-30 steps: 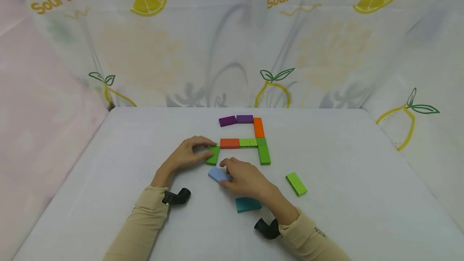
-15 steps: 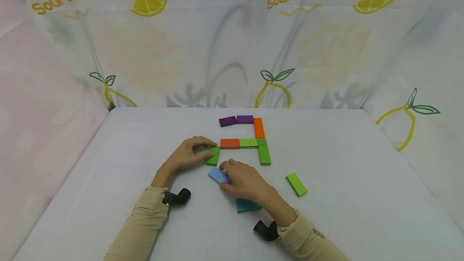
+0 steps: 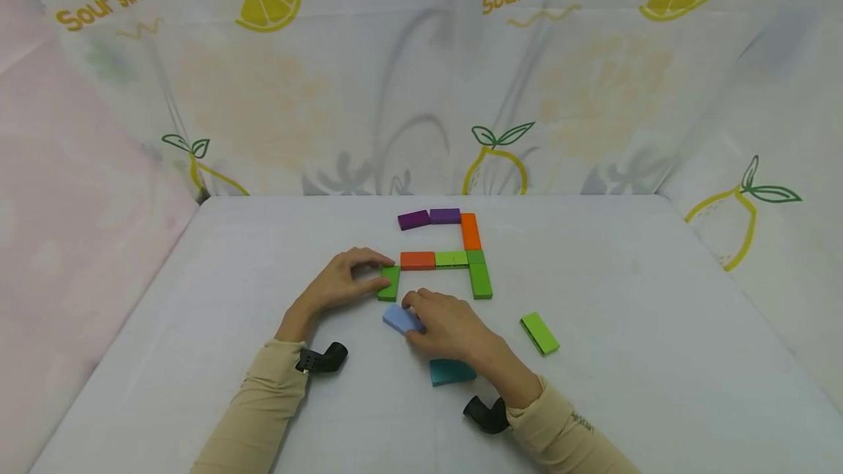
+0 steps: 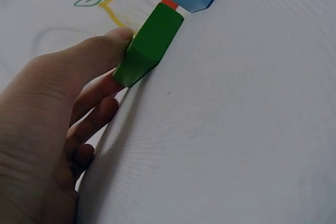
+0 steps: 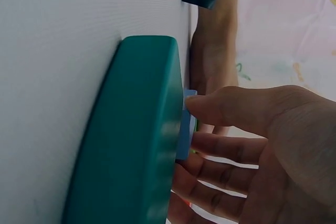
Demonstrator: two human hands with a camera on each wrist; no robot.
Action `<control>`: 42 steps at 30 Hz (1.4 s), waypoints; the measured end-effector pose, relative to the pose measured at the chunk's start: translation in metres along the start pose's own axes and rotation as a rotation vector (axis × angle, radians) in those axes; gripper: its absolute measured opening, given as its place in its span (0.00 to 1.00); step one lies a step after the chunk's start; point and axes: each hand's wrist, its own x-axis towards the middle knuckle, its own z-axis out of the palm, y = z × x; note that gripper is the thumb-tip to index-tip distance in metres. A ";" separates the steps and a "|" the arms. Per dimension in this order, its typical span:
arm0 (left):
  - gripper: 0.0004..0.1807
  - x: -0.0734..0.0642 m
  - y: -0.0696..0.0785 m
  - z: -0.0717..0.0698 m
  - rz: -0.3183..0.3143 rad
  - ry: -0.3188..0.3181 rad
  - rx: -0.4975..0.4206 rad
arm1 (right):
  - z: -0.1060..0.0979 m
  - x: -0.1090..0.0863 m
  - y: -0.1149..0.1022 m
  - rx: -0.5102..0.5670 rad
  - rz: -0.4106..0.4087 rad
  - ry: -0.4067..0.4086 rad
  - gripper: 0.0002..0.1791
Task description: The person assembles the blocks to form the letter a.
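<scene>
Fingers (image 5: pixel 231 146) pinch green block (image 4: pixel 155 38), left hand (image 3: pixel 339 280); blue block (image 3: pixel 401 318), right hand (image 3: pixel 451 325) (head view adds lime block (image 3: pixel 540 333)).

Blue block (image 3: pixel 399 319) now slightly farther right

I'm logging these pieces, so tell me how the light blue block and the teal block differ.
The light blue block is pale; the teal block is darker and greener. The right hand pinches the light blue block, while no hand grips the teal block. The light blue block lies farther from the person than the teal block. Both are plain, single-coloured blocks.
</scene>
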 end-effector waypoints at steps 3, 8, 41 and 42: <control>0.18 0.000 0.000 0.000 -0.007 -0.005 -0.008 | 0.000 0.000 0.000 -0.018 0.007 0.000 0.20; 0.18 -0.001 0.000 0.000 -0.019 -0.009 -0.008 | -0.001 -0.001 0.001 -0.027 0.022 -0.007 0.20; 0.20 0.002 0.002 0.001 0.007 0.003 0.023 | -0.002 0.001 0.005 -0.031 0.041 -0.009 0.21; 0.20 0.002 0.002 0.001 0.012 0.006 0.024 | -0.001 0.001 0.005 -0.027 0.040 -0.008 0.21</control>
